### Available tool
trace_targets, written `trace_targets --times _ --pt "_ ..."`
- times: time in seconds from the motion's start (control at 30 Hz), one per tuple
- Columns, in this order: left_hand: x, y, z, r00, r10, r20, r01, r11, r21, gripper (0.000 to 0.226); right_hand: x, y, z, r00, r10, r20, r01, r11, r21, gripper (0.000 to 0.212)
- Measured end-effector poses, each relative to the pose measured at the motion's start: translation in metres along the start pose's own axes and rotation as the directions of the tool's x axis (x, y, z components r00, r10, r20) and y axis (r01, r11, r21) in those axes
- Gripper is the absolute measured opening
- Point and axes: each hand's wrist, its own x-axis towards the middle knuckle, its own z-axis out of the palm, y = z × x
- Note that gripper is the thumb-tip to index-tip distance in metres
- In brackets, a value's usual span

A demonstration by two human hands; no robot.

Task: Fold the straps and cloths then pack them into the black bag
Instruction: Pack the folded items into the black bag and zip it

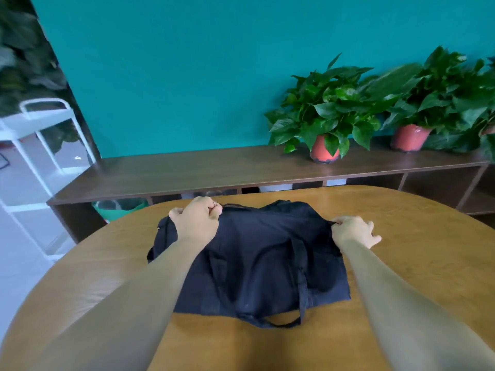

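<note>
Fingers of the left hand and right hand pinch one black fabric bag's far corners, mid-frame on the wooden surface.

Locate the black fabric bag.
Head view: black fabric bag lies centred on the wooden table, its far corners pinched by the left hand and right hand.

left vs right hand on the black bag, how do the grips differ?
Left hand closes in a fist on the black bag's far edge; right hand pinches its right edge, other fingers splayed. Left hand sits over the bag; right hand sits beside it, over the table. Both hold the bag's fabric.
</note>
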Motion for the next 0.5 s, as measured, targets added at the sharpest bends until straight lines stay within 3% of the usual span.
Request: trace_targets --times 0.1,0.23,0.37,0.5 --pt "-0.001 -0.014 -0.007 1.0 -0.003 0.008 0.002 1.0 0.015 0.021 -0.008 -0.011 0.006 0.999 -0.027 -0.034 0.026 0.999 -0.026 0.042" --pt "-0.001 -0.012 -0.007 0.999 0.041 0.015 -0.041 0.999 -0.006 0.024 -0.028 -0.037 0.014 0.959 -0.238 -0.156 0.242 0.97 0.008 0.053" --pt "-0.002 -0.012 -0.008 0.999 0.046 0.016 -0.045 0.998 -0.042 0.026 -0.064 -0.078 0.023 0.863 -0.483 -0.146 0.487 0.874 -0.013 0.051" --pt "-0.005 -0.013 -0.011 0.998 0.057 0.012 -0.056 0.997 -0.05 0.024 -0.099 -0.118 0.047 0.721 -0.693 -0.028 0.69 0.72 -0.077 0.038"
